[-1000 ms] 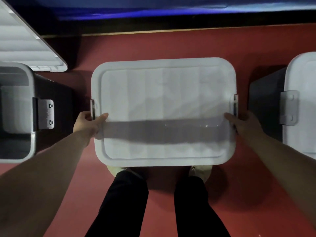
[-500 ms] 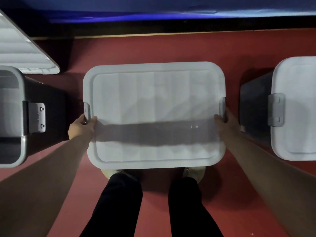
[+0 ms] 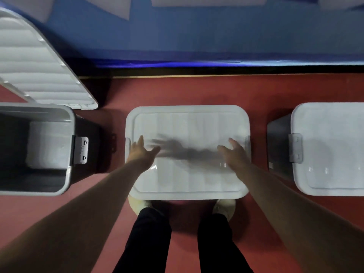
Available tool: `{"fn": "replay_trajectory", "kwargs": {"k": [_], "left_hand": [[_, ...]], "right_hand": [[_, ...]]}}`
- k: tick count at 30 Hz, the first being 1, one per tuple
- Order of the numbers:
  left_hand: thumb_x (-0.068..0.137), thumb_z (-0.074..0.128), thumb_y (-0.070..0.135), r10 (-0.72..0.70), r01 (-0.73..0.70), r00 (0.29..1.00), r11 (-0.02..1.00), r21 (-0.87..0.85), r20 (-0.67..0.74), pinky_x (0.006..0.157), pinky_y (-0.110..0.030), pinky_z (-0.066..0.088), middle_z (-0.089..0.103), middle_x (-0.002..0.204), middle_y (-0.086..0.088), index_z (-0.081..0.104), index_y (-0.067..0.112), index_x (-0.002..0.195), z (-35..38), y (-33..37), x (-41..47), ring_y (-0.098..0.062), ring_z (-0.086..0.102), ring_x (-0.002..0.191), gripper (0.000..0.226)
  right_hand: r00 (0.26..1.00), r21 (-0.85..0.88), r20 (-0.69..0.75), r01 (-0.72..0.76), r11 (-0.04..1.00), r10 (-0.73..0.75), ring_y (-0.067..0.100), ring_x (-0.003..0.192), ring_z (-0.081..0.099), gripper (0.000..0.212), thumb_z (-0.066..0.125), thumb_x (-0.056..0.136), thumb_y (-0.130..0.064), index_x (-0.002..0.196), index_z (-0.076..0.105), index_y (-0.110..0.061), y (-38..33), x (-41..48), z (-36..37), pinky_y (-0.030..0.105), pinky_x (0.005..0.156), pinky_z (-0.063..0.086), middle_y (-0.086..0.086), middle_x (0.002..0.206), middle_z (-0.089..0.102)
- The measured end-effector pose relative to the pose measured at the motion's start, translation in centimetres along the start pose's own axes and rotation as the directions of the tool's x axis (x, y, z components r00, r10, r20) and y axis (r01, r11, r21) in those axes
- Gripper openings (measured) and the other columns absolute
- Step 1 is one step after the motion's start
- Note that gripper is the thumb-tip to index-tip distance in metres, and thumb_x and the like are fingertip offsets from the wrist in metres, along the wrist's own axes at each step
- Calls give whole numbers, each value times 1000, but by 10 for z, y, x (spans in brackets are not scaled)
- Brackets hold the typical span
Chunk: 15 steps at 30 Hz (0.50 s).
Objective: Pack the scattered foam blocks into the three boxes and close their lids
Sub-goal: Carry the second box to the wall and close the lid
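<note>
The middle box (image 3: 187, 180) stands on the red floor in front of my feet with its white lid down. My left hand (image 3: 140, 152) hovers over the lid's left part, fingers spread and holding nothing. My right hand (image 3: 233, 152) is over the lid's right part, also spread and empty. The right box (image 3: 331, 146) has its white lid down. The left box (image 3: 68, 146) is open, its lid (image 3: 37, 64) raised behind it, and a white foam block (image 3: 47, 146) shows inside.
A blue mat (image 3: 197, 36) with pale white shapes lies beyond a dark strip at the far edge of the red floor (image 3: 187, 91). My black trouser legs and light shoes are just behind the middle box. Grey latches sit on the box sides.
Both hands have left the middle box's side latches and moved inward above its lid with fingers spread. The view has pulled back and shows more of the blue mat.
</note>
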<state>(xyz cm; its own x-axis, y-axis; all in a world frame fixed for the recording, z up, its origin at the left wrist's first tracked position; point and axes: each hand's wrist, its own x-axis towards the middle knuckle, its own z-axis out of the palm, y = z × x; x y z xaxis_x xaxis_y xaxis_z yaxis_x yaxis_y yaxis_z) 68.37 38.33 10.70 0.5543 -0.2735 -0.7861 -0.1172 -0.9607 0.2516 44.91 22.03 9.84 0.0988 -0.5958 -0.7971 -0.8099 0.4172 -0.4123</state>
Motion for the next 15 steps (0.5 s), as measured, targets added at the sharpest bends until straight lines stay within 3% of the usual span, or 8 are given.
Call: {"fn": "replay_trajectory", "kwargs": {"k": [5,9,12,15], "left_hand": [[93,58,49,71,-69,997,996,-59,42,107,-37,36,23,160,-7,22,29,156,-57,42,-97,-28,38,140,76],[89,63,47,81,-80,997,980,-180,-2,99,-29,42,38,154,-5,29,32,154,-109,53,-175,-23,53,126,75],[92,64,40,90,-108,993,963,-246,-83,91,-19,35,42,153,-1,32,25,153,-137,56,-235,-22,52,129,70],[93,62,41,84,-133,980,950,-282,-178,92,-19,36,49,148,-3,35,25,152,-167,46,-296,-22,57,122,67]], "right_hand": [[989,230,111,72,971,-100,10,113,52,45,63,92,-32,136,56,-26,-82,-89,-26,24,87,35,-9,134,56],[955,270,190,171,947,-227,10,116,54,31,64,90,-35,120,67,-29,-129,-170,-60,28,98,42,-13,126,62],[921,268,254,228,936,-297,11,116,54,19,63,90,-36,108,68,-32,-143,-223,-81,35,106,42,-11,123,62],[886,204,334,266,942,-322,11,113,55,30,62,88,-41,114,68,-28,-156,-274,-86,41,106,42,-11,119,64]]}}
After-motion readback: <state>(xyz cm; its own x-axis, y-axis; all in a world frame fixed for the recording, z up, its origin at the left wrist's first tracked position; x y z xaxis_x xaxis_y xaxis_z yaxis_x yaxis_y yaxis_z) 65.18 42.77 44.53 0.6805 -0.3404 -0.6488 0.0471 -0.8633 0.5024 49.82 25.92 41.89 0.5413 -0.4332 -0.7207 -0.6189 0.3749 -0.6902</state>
